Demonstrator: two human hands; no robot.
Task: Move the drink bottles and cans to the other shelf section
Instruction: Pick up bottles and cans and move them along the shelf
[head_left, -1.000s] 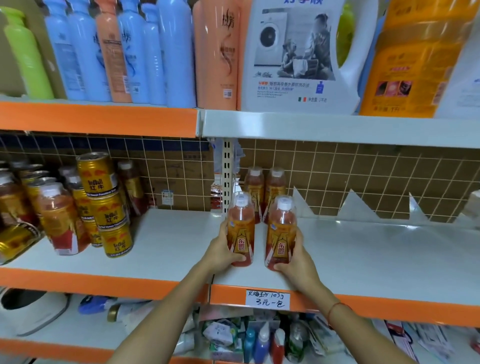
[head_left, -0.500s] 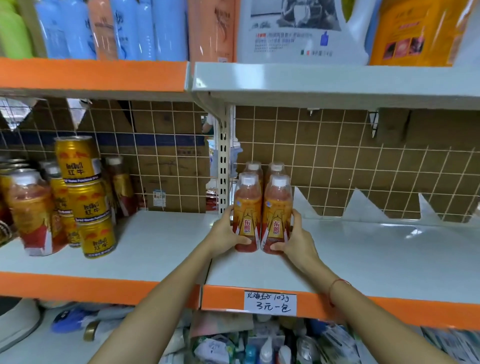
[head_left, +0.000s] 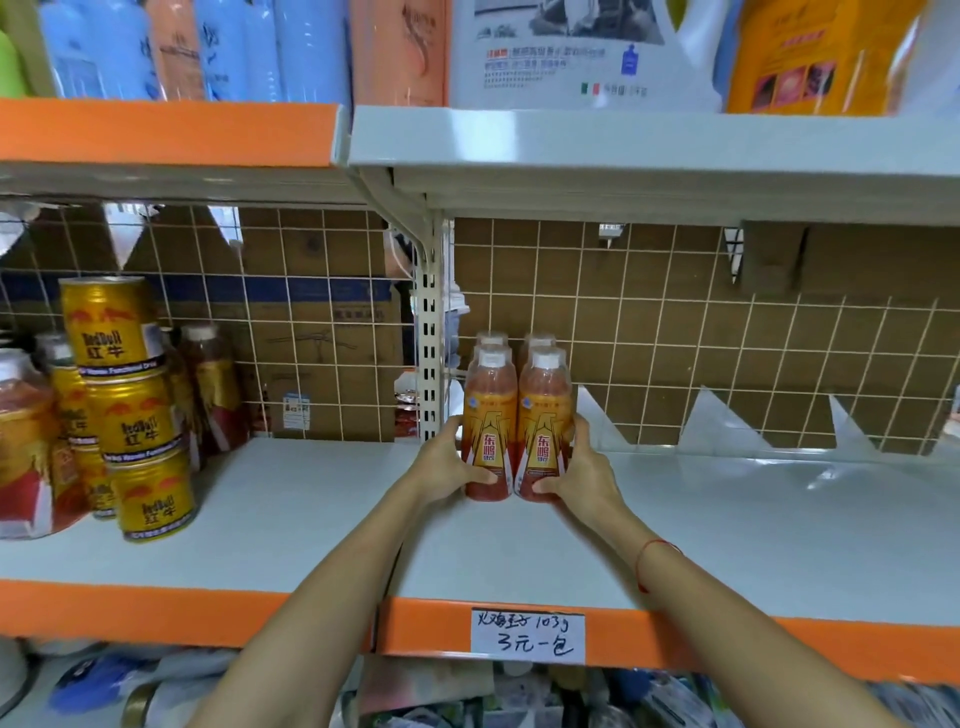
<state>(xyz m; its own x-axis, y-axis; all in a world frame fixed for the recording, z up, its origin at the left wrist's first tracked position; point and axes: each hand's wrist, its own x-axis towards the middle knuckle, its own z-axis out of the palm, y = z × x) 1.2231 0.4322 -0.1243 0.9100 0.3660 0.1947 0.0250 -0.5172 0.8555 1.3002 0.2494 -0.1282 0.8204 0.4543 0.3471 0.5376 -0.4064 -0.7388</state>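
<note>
- Stacked gold drink cans (head_left: 137, 415) and red-labelled bottles stood far left on the white left shelf section (head_left: 291, 509).
- Left hand (head_left: 451, 460): fingers clasped the left orange plastic bottle (head_left: 489, 431), upright.
- Right hand (head_left: 582, 467): fingers clasped the right orange plastic bottle (head_left: 544, 431), touching its twin, just before two rear bottles (head_left: 537, 343).
- Right shelf section (head_left: 753, 525) lay bare rightward.
</note>
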